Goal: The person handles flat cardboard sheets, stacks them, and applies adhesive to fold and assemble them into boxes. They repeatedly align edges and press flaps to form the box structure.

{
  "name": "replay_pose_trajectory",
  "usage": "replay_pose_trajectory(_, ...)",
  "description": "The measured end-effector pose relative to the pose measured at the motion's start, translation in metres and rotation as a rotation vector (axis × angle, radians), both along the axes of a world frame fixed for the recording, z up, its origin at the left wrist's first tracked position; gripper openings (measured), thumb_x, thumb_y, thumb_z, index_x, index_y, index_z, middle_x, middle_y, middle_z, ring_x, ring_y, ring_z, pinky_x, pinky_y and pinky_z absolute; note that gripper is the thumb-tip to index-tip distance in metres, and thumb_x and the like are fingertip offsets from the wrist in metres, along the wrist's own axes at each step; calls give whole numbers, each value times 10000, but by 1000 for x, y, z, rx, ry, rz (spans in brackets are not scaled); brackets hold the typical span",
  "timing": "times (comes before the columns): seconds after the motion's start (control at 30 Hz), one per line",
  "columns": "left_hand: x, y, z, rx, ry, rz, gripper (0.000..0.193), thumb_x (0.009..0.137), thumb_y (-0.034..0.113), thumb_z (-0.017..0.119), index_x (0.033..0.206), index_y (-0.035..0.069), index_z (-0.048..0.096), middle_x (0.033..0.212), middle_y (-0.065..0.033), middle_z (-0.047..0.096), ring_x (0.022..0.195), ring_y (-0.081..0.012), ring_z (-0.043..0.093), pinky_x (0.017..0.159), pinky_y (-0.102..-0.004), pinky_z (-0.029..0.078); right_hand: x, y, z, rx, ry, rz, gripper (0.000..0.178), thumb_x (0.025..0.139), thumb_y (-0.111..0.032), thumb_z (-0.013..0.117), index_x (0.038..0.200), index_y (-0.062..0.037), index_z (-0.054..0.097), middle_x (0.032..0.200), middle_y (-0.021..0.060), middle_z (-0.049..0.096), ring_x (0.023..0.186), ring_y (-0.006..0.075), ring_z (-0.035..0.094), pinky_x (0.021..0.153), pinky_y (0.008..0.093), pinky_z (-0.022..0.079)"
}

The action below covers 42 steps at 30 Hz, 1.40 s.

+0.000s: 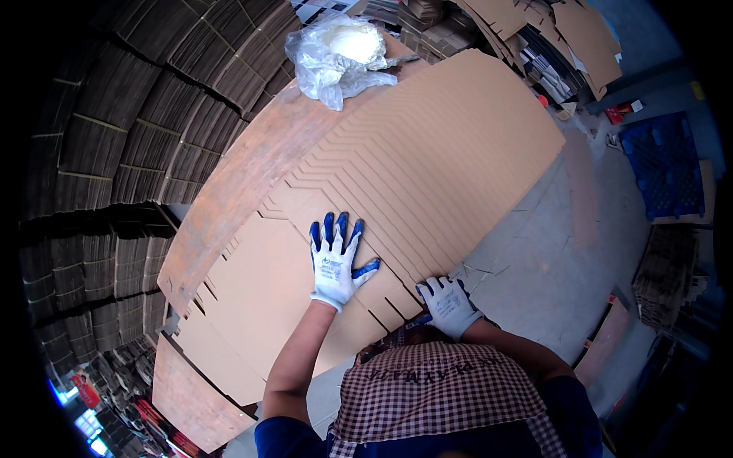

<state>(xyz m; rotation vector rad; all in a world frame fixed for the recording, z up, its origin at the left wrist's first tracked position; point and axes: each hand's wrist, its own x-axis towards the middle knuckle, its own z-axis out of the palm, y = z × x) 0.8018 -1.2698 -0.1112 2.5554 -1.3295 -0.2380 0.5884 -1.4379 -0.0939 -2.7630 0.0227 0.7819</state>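
Note:
A row of flat brown cardboard sheets (458,145) lies fanned out and overlapping across a wooden table. Nearest me is a broad slotted cardboard sheet (267,267). My left hand (336,263), in a white glove with blue fingertips, presses flat on the cardboard with its fingers spread. At the near right edge, my right hand (449,305), gloved the same way, has its fingers bent over the rim of a sheet. The underside of that grip is hidden.
The worn wooden table top (221,195) shows along the left. A crumpled clear plastic bag (340,57) with white stuff rests at its far end. Bundled cardboard stacks (114,145) rise on the left. A blue pallet (663,164) stands right, beyond the grey floor (527,252).

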Motion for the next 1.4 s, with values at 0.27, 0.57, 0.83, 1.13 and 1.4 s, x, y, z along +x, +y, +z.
replay_pose_trajectory(0.27,2,-2,1,6,0,2,839,814,551,670,1496,130,423,1574,-198,301,1467,-430,213,1196,-607,102,0,0,-9,63,-31,-110,566,825,-376,718,1279,-94,532,1184,129,559,1067,290,554,912,473,450)
replay_pose_trajectory(0.57,1,-1,-2,16,-7,0,840,809,540,687,1497,135,425,1576,-200,297,1470,-439,199,1193,-616,94,2,4,-13,18,-48,-118,619,800,-392,758,1284,-84,527,1172,134,564,1053,291,562,910,455,454)
replay_pose_trajectory(0.83,25,-2,10,-69,-7,26,820,795,488,716,1476,116,451,1554,-171,357,1464,-401,257,1199,-599,111,-4,-6,17,121,-27,-201,545,861,-453,686,1238,-83,554,1159,130,585,1058,304,584,894,462,462)
replay_pose_trajectory(1.13,66,-16,10,-33,-141,106,706,878,448,645,1483,140,451,1567,-155,348,1481,-383,223,1211,-578,92,-28,-16,-15,312,275,-160,436,925,-468,583,1121,-81,623,1148,154,618,1035,337,609,917,458,473)
replay_pose_trajectory(1.4,23,-16,-3,-30,-51,91,754,858,510,648,1481,133,449,1563,-178,342,1474,-400,230,1204,-591,94,-29,-15,-19,337,147,-211,398,907,-427,610,1099,-79,623,1130,154,620,1044,339,598,912,459,464)
